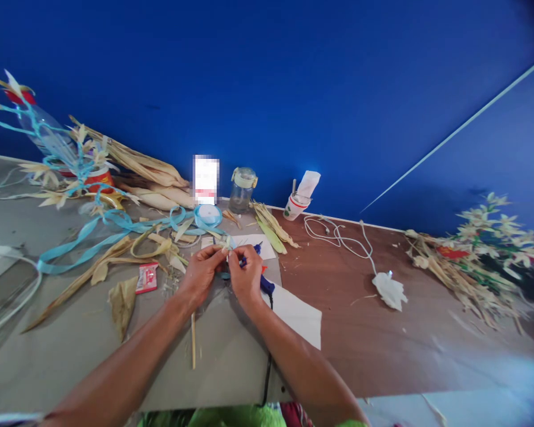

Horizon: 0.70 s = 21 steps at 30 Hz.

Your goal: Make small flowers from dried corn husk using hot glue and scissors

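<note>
Right now, your two hands meet over the middle of the counter (71,356), fingertips touching. Your left hand (201,274) comes in from the lower left and your right hand (247,277) from the lower right. Both pinch the same small pale husk piece (228,244), so each grip is clenched on it, thumb against forefinger. The piece sits just above your knuckles, held a little over the counter and not lying on it.

Under your right hand lies a blue glue gun (266,284), partly hidden by your fingers. Its black cord (267,373) runs down toward you, off the counter's near edge. A white paper sheet (300,314) lies just beside the gun on the right, and a thin stick (193,347) lies below your left wrist, pointing toward you.

Left of your left hand you have a red packet (147,277) and loose dried husk strips (115,261). A light blue ribbon (84,240) trails across them to a ribbon spool (207,215) just behind your hands. Further back, near the blue wall, stand a glass jar (242,190) and a paper cup (294,206). A bundle of long husks (146,172) lies to the left of them.

On the brown right half, a white cable (338,237) loops along the counter, well apart from your hands. Husk flowers (485,249) are piled at the far right edge.
</note>
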Motion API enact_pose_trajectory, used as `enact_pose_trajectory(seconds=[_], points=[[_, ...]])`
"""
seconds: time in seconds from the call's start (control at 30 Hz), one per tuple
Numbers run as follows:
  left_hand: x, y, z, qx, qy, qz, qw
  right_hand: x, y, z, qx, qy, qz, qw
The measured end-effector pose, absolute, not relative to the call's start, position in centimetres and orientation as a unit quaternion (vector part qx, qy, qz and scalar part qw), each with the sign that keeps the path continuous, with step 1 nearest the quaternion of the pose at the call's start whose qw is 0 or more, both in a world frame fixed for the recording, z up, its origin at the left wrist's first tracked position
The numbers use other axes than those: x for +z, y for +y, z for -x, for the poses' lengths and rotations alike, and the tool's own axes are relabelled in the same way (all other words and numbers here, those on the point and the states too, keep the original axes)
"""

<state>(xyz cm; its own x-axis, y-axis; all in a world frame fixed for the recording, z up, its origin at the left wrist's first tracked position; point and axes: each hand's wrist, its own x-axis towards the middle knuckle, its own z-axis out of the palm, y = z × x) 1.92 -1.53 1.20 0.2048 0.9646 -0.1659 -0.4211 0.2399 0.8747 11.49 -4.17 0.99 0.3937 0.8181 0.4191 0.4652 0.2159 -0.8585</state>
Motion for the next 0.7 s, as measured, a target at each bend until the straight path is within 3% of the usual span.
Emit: enact_pose_trajectory(seconds=[0.13, 0.47, 0.7], points=[[1.40, -1.53, -1.70, 0.505, 0.384, -0.375, 0.676, 1.43, -4.38, -11.42, 0.155, -0.530, 0.602, 0.577], [1.64, -1.12, -0.93, 0.496, 0.380, -0.448, 0.639, 1.01, -3.72, -11.97, 0.295, -0.431, 0.549, 0.652], [2.24, -1.37, -0.93, 0.484, 0.389, -0.460, 0.635, 1.67, -3.99, -11.97, 0.335, -0.459, 0.551, 0.610]])
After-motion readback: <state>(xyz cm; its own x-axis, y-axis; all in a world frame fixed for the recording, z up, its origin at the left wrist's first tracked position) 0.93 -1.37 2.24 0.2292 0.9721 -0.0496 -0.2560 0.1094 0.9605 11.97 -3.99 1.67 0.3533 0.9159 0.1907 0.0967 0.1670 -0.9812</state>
